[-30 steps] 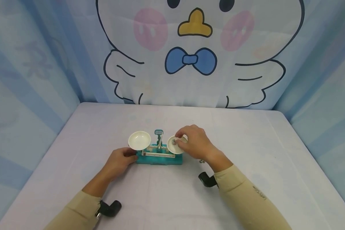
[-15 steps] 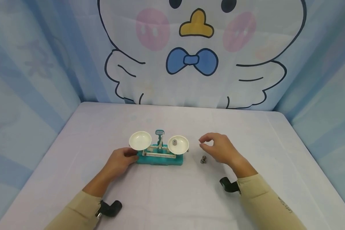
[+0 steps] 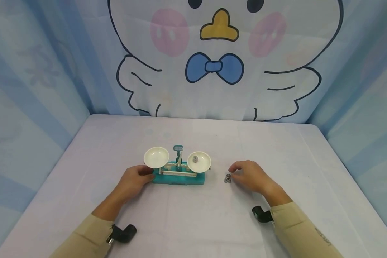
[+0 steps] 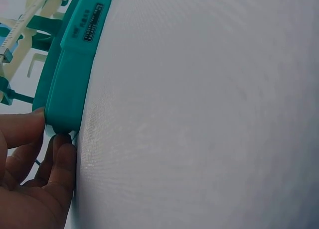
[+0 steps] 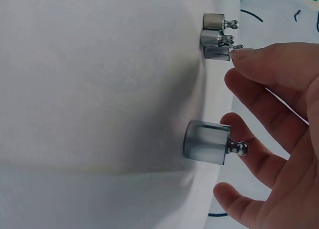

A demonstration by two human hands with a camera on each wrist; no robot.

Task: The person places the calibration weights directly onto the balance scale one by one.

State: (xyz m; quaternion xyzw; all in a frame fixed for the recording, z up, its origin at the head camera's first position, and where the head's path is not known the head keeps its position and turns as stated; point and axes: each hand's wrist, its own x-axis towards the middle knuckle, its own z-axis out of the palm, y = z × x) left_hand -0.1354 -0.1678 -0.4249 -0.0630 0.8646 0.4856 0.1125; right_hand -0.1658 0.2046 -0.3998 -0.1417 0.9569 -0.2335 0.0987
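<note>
A toy balance scale (image 3: pixel 178 180) with a teal base and two white pans stands mid-table. My left hand (image 3: pixel 133 183) grips the left end of its base, thumb and fingers on either side of the teal end (image 4: pixel 68 89). In the right pan (image 3: pixel 204 165) sits one small metal weight (image 3: pixel 195 159); the left pan (image 3: pixel 156 157) holds nothing. My right hand (image 3: pixel 253 175) is beside a cluster of metal weights (image 3: pixel 227 178), thumb and index finger apart. In the right wrist view, its thumb tip is at one weight's knob; contact is unclear. A larger weight (image 5: pixel 205 142) stands beneath the other fingers.
The table (image 3: pixel 187 222) wears a pale cloth. Behind it hangs a curtain (image 3: pixel 213 96) printed with a cartoon bird, and blue curtains stand at both sides. A black camera mount sits on each wrist.
My right hand has left the weight in the right pan, drawn back to the right, then lowered beside the clustered weights. The left hand has stayed on the base.
</note>
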